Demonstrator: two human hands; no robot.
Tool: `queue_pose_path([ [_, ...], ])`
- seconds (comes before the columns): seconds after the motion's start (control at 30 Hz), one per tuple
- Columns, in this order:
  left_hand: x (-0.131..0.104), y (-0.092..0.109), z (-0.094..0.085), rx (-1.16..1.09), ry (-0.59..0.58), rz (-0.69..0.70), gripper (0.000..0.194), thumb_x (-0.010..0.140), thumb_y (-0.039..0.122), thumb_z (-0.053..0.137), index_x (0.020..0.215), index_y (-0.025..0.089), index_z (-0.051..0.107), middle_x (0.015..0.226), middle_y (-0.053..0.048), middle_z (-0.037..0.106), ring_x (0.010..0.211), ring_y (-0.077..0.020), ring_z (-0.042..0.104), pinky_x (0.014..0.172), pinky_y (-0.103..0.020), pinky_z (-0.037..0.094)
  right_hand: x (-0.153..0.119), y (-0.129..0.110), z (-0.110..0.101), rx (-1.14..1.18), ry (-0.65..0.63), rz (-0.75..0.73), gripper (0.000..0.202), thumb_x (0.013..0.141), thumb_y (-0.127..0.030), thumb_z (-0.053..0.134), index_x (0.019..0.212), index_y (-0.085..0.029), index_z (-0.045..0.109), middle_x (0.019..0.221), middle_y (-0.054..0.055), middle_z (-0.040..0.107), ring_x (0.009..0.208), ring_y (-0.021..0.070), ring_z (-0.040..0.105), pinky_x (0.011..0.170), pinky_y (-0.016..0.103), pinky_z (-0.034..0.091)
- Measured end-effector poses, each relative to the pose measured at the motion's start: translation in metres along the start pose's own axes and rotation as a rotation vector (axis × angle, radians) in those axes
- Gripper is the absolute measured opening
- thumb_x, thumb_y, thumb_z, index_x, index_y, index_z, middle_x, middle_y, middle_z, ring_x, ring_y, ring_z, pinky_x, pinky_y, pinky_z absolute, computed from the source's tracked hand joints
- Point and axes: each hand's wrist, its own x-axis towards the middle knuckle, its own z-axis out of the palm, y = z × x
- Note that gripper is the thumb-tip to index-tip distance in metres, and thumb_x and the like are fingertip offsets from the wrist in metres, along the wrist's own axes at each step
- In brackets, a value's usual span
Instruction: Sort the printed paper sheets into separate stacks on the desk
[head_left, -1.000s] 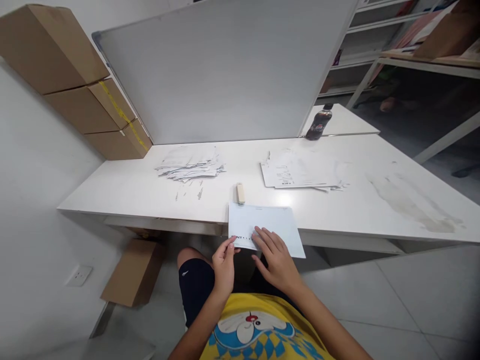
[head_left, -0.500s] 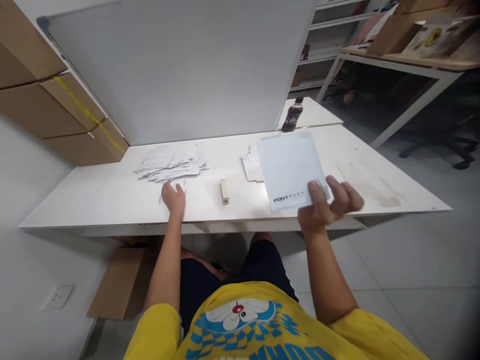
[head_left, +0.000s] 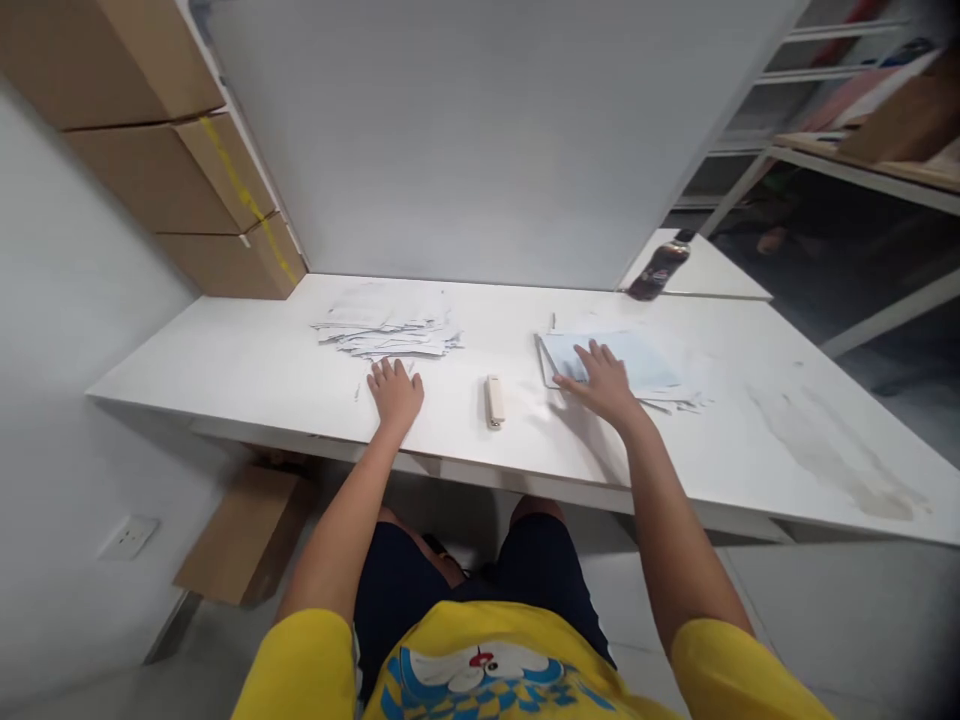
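Note:
A pale bluish sheet (head_left: 643, 358) lies on top of a stack of papers (head_left: 679, 402) on the right side of the white desk. My right hand (head_left: 602, 382) rests on the sheet's left part, fingers spread, with nothing gripped. My left hand (head_left: 396, 395) is open, its fingers on the desktop just in front of an untidy pile of papers (head_left: 390, 325). Between the two hands stands a cream stapler (head_left: 494, 402), touched by neither. What is printed on the papers is too faint to read.
A dark drink bottle (head_left: 661, 266) stands at the back right of the white desk (head_left: 225, 355). Cardboard boxes (head_left: 232, 260) are stacked at the back left, beside a large whiteboard panel (head_left: 480, 150). Another box (head_left: 240, 535) is on the floor.
My right hand has lowered the held sheet onto the right stack and let it go, fingers now spread on it. My left hand has stayed near the left pile. The view has shifted.

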Motion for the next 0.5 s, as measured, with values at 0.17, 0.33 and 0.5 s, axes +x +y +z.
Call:
queue_pose_path([
  [0.17,-0.006,0.001,0.004,0.001,0.029,-0.002,0.060,0.094,0.037,0.042,0.143,0.003,0.045,0.153,-0.024,0.036,0.146,-0.0413,0.024,0.118,-0.055,0.018,0.049,-0.137,0.049,0.246,-0.143,-0.382,0.071,0.087,-0.061,0.054,0.146,-0.023,0.043,0.159,0.013,0.032,0.147,0.0306,0.028,0.117,0.054,0.024],
  [0.33,-0.011,0.001,0.008,-0.021,0.060,-0.019,0.058,0.092,0.036,0.043,0.141,0.005,0.048,0.152,-0.023,0.039,0.145,-0.0393,0.026,0.118,-0.054,0.018,0.101,-0.245,0.113,0.162,-0.256,-0.533,0.045,0.094,-0.033,0.050,0.133,-0.013,0.057,0.147,0.015,0.050,0.137,0.0278,0.044,0.112,0.045,0.035],
  [0.5,-0.015,0.003,0.007,-0.046,0.053,-0.048,0.059,0.091,0.037,0.046,0.142,0.007,0.048,0.151,-0.020,0.041,0.144,-0.0374,0.027,0.119,-0.052,0.019,0.130,-0.285,0.161,0.015,-0.356,-0.490,0.037,0.087,-0.022,0.055,0.121,-0.009,0.064,0.130,0.018,0.063,0.119,0.0301,0.055,0.100,0.041,0.043],
])
